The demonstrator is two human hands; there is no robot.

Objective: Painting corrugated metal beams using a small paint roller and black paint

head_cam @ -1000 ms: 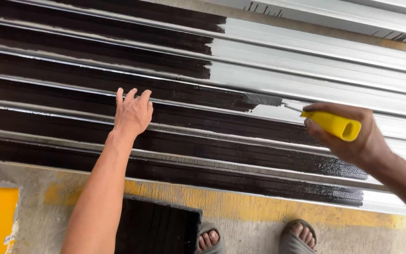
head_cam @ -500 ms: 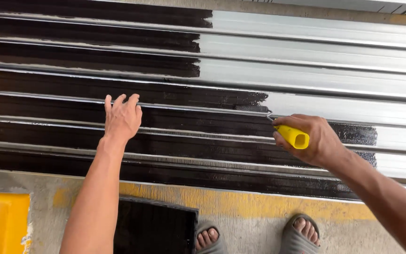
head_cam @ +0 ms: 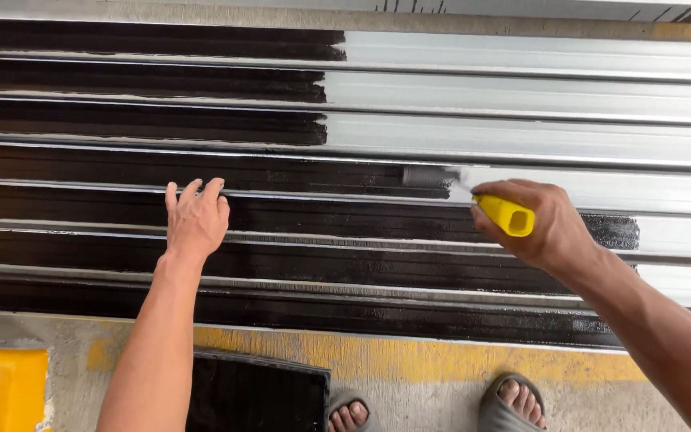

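left hand flat, fingers spread on painted metal sheet | right hand gripping yellow-handled roller

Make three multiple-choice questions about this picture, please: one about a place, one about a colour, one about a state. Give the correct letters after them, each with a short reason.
1. Where does the left hand rest?
A. on the black-painted metal strips
B. on the yellow container
C. on the floor

2. What colour is the handle of the paint roller in the right hand?
A. red
B. yellow
C. blue

3. In what state is the fourth strip from the top, where the roller head lies?
A. fully painted
B. painted black on its left part, bare metal on its right
C. fully bare

Answers:
1 A: the palm lies flat on the black strips, far from the yellow container.
2 B: a yellow grip shows between the fingers.
3 B: the black ends at the roller head; shiny metal goes on to the right.
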